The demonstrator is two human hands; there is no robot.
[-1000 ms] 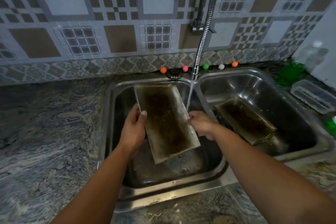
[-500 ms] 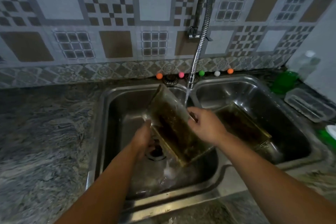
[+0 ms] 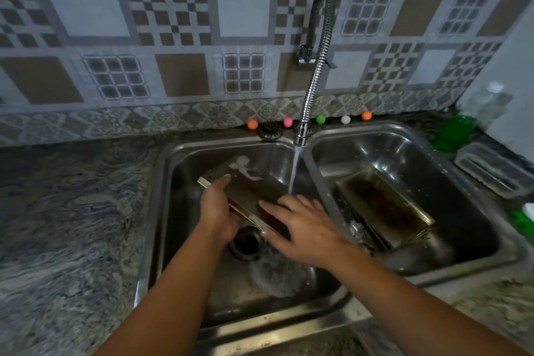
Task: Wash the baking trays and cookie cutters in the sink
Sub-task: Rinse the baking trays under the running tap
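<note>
A greasy rectangular baking tray (image 3: 250, 185) is held over the left basin (image 3: 185, 170) of a steel double sink, turned with its dark underside up. My left hand (image 3: 215, 211) grips its left long edge from below. Fingers straight, my right hand (image 3: 300, 224) presses flat on the tray's near end. Water runs from the flexible tap (image 3: 313, 78) just past the tray's right edge. A second dirty tray (image 3: 381, 205) lies tilted in the right basin (image 3: 462, 211). A small metal piece (image 3: 356, 229), perhaps a cutter, lies beside it.
The drain (image 3: 245, 243) sits under my hands, water pooling near it. Several small coloured balls (image 3: 320, 119) line the sink's back ledge. A green bottle (image 3: 453, 133) and a clear plastic box (image 3: 491, 167) stand on the marbled counter at right. Patterned wall tiles rise behind.
The tray has been turned over from dirty inside facing me to underside up and lowered. My right hand went from gripping its edge to lying flat on it.
</note>
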